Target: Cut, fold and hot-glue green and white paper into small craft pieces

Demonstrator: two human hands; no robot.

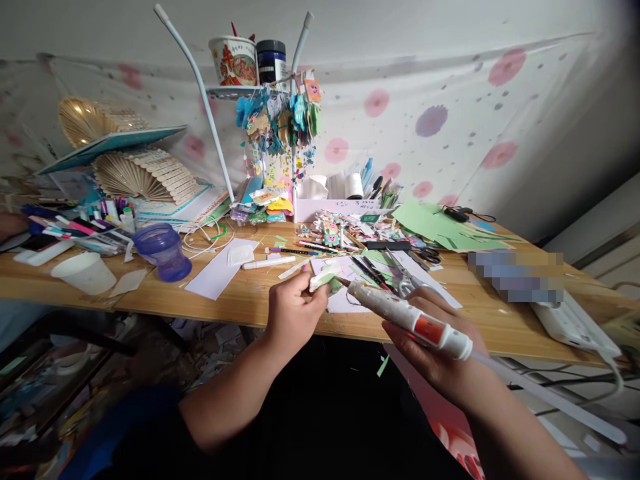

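A person sat at a cluttered wooden table [250,290], seen from a head camera, with 2 bare hands raised just in front of its near edge. The left hand [293,310] was clenched around a small pale paper cutout [324,279], pinched between thumb and fingers; the right hand [440,347] grasped a white glue gun [410,319] with a red patch on its body, a glue stick [545,393] trailing out behind it toward the lower right. The gun's nozzle pointed left and met the cutout's edge — whether glue was flowing could not be told.

The main risk seemed to be a burn; the left fingertips sat just beside the nozzle, and hot glue could run onto them. The cutout was small and held in the air, so pressure from the nozzle might bend it or push it out of the pinch. A drip could also fall onto the white paper [345,300] below, or onto the scissors [407,277] lying near it.

Further off stood a purple cup [163,250] and a white cup [85,272] on the left; green paper [435,223] lay at the back right — all well apart from the hands.
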